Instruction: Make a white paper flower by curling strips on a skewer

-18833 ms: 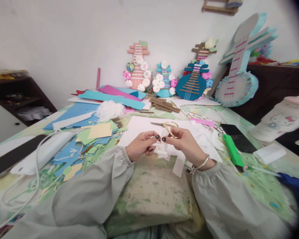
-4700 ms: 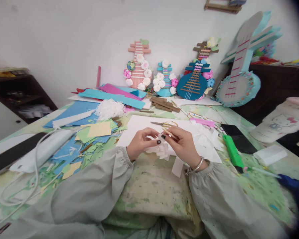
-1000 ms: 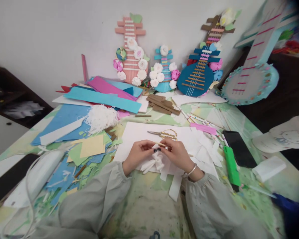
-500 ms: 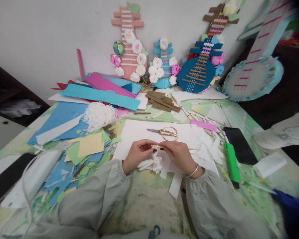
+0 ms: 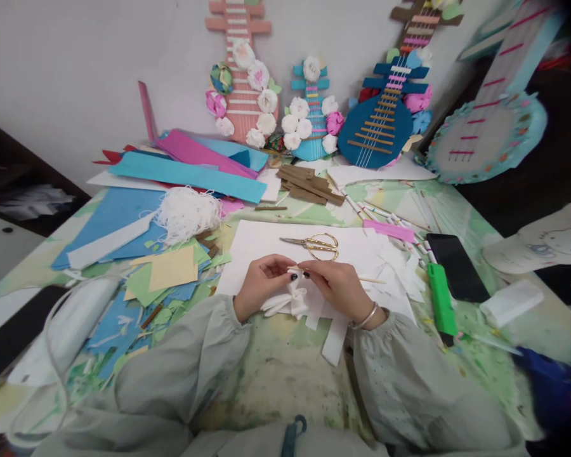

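My left hand (image 5: 266,284) and my right hand (image 5: 335,287) meet over the near edge of a white sheet (image 5: 247,244), fingertips pinched together. Between them runs a thin wooden stick (image 5: 372,280), whose far end sticks out past my right hand. My left fingers pinch a white paper strip against the stick; the exact contact is partly hidden by the fingers. Below the fingertips a bunch of curled white paper (image 5: 297,303) hangs or lies; I cannot tell which. Gold-handled scissors (image 5: 321,246) lie on the sheet just beyond my hands.
White paper strips (image 5: 400,270) lie to the right, near a green box cutter (image 5: 442,301) and a black phone (image 5: 457,266). Paper scraps (image 5: 174,273) and a white string pile (image 5: 188,214) cover the left. Paper lutes (image 5: 378,130) lean on the wall.
The view has tilted slightly downward, so the background sits higher. Both hands keep their pinch on the stick and paper, with only small finger shifts.
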`<state>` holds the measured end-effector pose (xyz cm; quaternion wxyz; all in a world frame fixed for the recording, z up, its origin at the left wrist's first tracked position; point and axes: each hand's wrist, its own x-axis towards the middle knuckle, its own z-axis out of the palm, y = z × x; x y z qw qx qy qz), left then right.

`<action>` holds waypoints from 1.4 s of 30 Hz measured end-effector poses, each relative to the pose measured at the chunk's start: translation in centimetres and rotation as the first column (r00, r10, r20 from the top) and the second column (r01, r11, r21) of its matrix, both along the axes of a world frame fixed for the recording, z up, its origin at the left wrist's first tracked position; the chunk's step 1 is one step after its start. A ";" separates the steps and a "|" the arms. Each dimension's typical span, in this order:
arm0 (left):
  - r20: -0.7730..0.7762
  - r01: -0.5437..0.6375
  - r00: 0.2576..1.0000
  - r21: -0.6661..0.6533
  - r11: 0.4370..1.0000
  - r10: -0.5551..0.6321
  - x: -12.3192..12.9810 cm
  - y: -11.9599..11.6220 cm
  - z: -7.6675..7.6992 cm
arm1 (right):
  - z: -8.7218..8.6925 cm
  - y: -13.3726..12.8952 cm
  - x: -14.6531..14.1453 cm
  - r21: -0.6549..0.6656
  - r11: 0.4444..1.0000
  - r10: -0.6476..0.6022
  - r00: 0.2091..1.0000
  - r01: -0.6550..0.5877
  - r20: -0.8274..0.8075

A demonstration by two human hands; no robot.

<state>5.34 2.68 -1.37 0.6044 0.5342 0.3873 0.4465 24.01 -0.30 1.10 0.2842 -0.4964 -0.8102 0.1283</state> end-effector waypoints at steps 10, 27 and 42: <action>0.031 0.027 0.999 -0.031 0.999 -0.026 -0.1 0.1 -0.3 | -0.3 0.0 0.2 0.045 0.998 0.036 0.999 -0.036 0.010; -0.106 0.034 0.994 0.045 0.998 -0.029 0.0 0.0 0.1 | -0.7 0.3 0.2 0.104 0.991 0.095 0.994 -0.088 -0.061; -0.227 0.036 0.974 0.099 0.994 -0.012 0.1 -0.6 0.5 | 0.1 -0.2 0.0 0.071 0.997 0.014 0.999 -0.018 0.051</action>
